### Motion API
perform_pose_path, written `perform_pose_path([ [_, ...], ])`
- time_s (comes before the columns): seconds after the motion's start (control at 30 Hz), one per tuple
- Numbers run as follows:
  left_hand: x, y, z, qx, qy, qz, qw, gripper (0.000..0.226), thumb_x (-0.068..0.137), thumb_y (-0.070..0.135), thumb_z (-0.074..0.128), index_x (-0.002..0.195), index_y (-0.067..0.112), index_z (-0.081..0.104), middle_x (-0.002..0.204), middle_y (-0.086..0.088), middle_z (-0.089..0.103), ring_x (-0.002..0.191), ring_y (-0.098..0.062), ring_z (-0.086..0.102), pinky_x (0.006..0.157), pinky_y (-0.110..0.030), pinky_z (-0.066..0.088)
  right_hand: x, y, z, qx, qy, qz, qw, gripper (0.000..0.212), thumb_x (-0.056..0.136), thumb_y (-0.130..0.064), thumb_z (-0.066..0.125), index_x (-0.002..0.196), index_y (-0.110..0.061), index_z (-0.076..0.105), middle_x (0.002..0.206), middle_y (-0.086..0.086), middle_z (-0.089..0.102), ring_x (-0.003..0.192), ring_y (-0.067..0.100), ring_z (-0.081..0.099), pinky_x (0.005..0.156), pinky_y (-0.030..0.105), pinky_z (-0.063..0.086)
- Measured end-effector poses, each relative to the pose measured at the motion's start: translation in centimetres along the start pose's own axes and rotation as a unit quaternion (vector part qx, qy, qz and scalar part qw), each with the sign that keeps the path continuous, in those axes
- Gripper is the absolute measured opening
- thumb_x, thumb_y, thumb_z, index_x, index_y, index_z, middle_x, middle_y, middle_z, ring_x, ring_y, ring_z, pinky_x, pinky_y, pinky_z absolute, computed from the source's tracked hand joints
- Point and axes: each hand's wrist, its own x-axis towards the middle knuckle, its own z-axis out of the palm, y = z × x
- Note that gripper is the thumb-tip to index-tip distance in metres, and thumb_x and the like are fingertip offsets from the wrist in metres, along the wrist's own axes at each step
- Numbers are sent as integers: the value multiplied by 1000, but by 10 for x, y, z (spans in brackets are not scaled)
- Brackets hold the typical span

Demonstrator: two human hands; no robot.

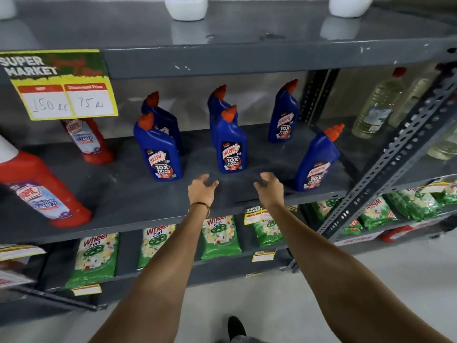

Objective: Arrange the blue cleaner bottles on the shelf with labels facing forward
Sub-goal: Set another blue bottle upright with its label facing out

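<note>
Several blue cleaner bottles with orange caps stand on the grey middle shelf (153,201). Front row: one at the left (158,149), one in the middle (231,142), one at the right (317,159) near the shelf's front corner. Behind them stand a left bottle (162,117), a mostly hidden middle one (217,100) and a right one (283,112). The visible labels face me. My left hand (201,189) and my right hand (269,188) hover over the shelf's front edge, fingers apart, holding nothing, just below the middle front bottle.
Two red cleaner bottles (42,189) (86,139) stand at the shelf's left under a yellow price sign (61,87). Clear liquid bottles (378,107) fill the neighbouring bay beyond a perforated metal upright (385,164). Green detergent packs (220,236) line the shelf below. White bottle bases (186,7) sit above.
</note>
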Motion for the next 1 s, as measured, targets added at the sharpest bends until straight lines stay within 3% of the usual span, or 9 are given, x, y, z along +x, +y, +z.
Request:
perform_pose_path([
  [0.13,23,1,-2,-3,-2,-6,1000,48,81,21,67,124,5,54,126,-17,60,117,-30,56,102,-40,45,25,-12,18,26,-41,11,999,49,88,-15,57,134,-8,43,138,13,51,124,27,50,100,36,43],
  [0.43,57,16,22,-29,-66,2,997,56,75,6,71,127,3,50,129,-15,58,118,-26,56,98,-31,43,72,-16,29,84,-130,1,988,56,91,-3,50,142,-12,31,145,10,42,133,23,41,110,36,35],
  [0.57,60,18,29,-42,-87,24,995,45,76,0,68,119,1,55,121,-18,63,113,-28,59,91,-26,45,79,-18,31,77,-146,-38,986,43,90,-2,49,132,-11,46,132,10,56,124,23,50,97,27,40],
  [0.8,49,16,27,-60,-41,20,997,46,74,7,72,118,3,58,118,-17,66,109,-22,61,91,-26,44,70,-14,27,88,-136,-39,986,44,90,-5,52,133,-10,45,134,12,55,124,21,50,105,33,39],
  [0.9,44,15,23,-58,-44,18,997,42,74,9,73,113,2,60,115,-18,67,107,-24,62,91,-29,47,63,-14,24,89,-135,-44,986,44,88,-5,54,132,-11,47,131,11,58,117,15,51,97,26,40],
  [1.0,37,15,18,-49,-43,17,998,37,73,11,74,106,0,61,110,-19,68,102,-26,64,89,-31,49,58,-17,23,82,-134,-49,986,40,87,-6,57,126,-8,51,125,13,62,116,22,56,92,27,41],
])
